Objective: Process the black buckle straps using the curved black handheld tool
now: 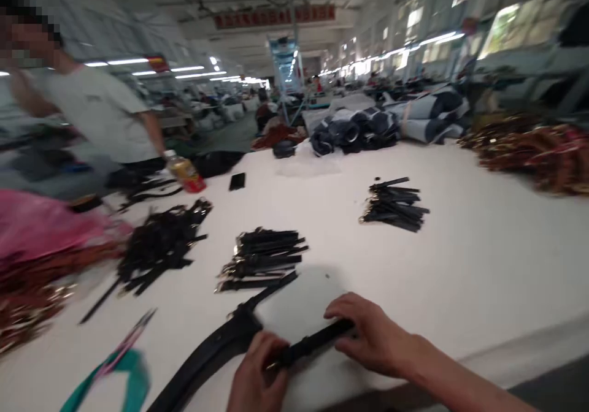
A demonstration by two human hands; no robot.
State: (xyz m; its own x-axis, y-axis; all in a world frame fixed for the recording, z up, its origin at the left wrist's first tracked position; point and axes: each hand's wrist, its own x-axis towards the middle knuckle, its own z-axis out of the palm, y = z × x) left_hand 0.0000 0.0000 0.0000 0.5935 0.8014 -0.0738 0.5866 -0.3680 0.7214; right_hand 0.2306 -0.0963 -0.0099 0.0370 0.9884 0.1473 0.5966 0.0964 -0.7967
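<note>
Both hands on one black strap (317,341) at desk (483,259) 6 o'clock: left hand (255,375) grip clenched on it, right hand (368,335) pinching other end; strap pile (262,259) at 12

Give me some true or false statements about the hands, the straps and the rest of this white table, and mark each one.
1. Both hands, the left hand and the right hand, hold one black strap. True.
2. A bottle lies on the table's far left. True.
3. The scissors lie to the right of the hands. False: they lie to the left.
4. The two neat stacks of straps, the near one and the far one, are red. False: they are black.
5. A co-worker stands at the table's left. True.
</note>
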